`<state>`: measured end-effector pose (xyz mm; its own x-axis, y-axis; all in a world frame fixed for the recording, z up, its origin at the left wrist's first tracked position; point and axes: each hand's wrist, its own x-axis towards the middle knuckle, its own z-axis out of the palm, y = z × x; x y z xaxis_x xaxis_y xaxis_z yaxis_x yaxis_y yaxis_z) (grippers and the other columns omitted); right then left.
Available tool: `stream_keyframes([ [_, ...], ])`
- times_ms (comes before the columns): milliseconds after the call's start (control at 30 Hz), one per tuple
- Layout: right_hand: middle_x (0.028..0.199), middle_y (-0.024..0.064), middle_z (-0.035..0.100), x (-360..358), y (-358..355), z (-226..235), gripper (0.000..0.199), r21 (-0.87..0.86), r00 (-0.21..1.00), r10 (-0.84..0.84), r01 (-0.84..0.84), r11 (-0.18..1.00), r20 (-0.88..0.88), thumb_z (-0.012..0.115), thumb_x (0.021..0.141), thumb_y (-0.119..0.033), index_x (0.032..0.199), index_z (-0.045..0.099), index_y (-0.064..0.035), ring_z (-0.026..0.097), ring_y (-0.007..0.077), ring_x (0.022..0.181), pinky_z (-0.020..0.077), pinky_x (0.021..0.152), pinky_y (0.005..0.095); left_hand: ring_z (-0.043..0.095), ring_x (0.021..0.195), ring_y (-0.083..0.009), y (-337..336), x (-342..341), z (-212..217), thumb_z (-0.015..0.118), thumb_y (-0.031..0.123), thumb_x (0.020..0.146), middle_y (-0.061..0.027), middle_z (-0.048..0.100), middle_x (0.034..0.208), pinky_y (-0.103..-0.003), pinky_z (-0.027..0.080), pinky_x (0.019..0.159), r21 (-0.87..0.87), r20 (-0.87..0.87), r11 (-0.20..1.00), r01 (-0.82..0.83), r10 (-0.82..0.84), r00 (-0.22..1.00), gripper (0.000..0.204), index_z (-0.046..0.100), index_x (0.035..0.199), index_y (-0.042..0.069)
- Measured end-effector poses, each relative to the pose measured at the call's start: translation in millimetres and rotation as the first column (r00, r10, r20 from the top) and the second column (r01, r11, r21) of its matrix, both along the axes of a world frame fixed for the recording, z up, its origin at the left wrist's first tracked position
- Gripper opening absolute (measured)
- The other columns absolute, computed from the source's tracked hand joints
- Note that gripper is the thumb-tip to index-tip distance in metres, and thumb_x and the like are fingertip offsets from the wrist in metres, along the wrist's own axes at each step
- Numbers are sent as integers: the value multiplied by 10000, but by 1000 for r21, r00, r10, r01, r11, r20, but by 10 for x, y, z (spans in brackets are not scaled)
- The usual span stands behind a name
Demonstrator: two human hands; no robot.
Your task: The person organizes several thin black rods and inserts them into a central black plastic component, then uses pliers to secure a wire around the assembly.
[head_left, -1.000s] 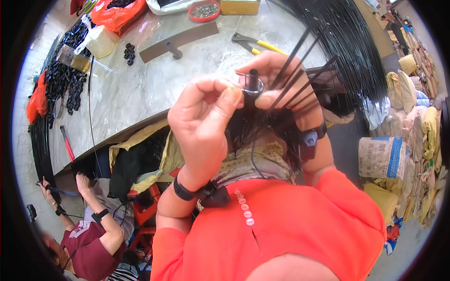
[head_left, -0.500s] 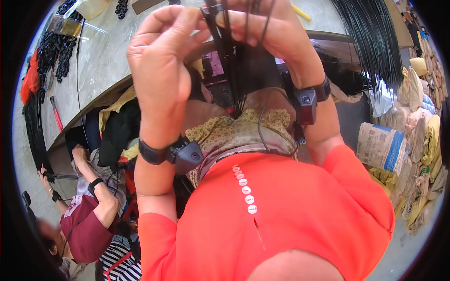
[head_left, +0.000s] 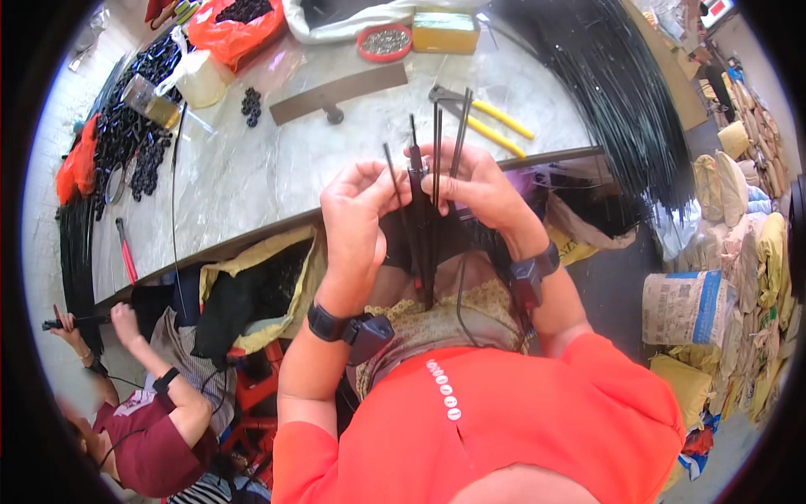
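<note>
Your left hand [head_left: 357,210] and right hand [head_left: 474,185] are both closed around a bundle of thin black rods [head_left: 424,214], held upright above the near edge of the surface [head_left: 252,185], with yellow-handled pliers [head_left: 487,118] lying just beyond.

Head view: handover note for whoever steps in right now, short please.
Left hand: fingers closed on the bundle of thin black rods, pinching from the left.
Right hand: gripping the same bundle from the right; rod tips stick up above both hands.
Bundle is held upright over the lap, off the stone table.
On the table: yellow-handled pliers, a large sheaf of black rods, a red dish of small metal parts.
Done: several rods gathered in hand.
Left: bundle not yet set down; whether it is fastened cannot be told.
</note>
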<state>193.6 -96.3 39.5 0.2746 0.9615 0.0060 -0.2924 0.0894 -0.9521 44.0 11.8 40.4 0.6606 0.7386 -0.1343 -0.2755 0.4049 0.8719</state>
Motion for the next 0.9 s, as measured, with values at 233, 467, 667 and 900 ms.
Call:
stream_keyframes([
  [233,845,27,626,8,-100,-48,256,18,997,-67,68,998,-28,622,977,-166,1155,554,5,582,73,665,491,570,213,654,755,-155,-56,63,-66,625,25,922,-118,685,926,-273,531,703,10,121,999,36,-37,992,95,592,1007,-3],
  [467,889,31,622,-39,-56,-4,280,45,995,-94,93,995,21,621,978,-168,1196,546,-9,583,73,669,485,559,211,676,857,-183,-117,-88,30,621,10,910,-140,681,1003,-304,539,799,54,139,998,29,-36,990,173,593,1076,-33],
  [667,805,15,607,-83,-38,-4,262,60,997,-79,77,995,24,625,975,-160,1181,563,-11,577,67,647,483,562,207,684,886,-211,-135,-154,-19,644,-16,884,-150,669,1049,-323,552,805,30,185,999,-24,18,983,247,577,1121,-40],
  [900,775,5,602,-128,-46,34,227,64,997,-76,75,995,17,624,976,-161,1142,587,-10,576,58,643,481,563,201,685,854,-205,-215,-168,22,656,-51,870,-143,681,1006,-317,559,783,50,244,990,-132,116,963,225,602,1088,-42],
])
